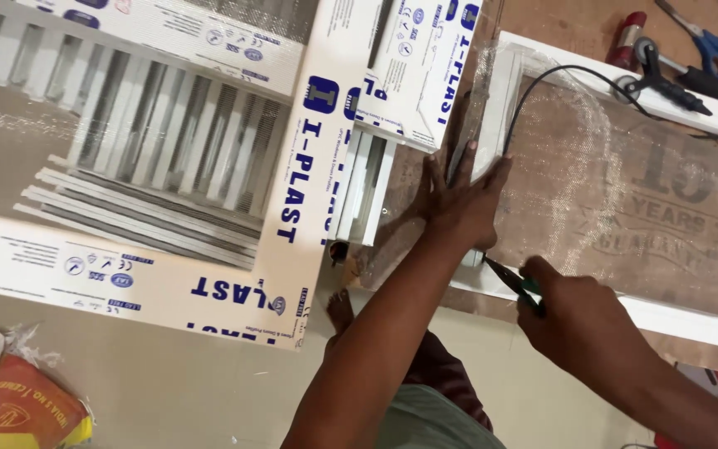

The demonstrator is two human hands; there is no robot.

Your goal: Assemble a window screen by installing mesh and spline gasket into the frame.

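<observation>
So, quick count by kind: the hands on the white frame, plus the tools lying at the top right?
Hands: 2, left flat on the white frame, right holding a green-handled tool.
Tools at top right: 3, blue-handled, black, red.
Total: 5.

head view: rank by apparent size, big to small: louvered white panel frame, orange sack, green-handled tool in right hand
1. Louvered white panel frame, fills the upper left.
2. Orange sack, cut off by the picture's edge, so true size unsure.
3. Green-handled tool, mostly hidden in the right hand.
</observation>
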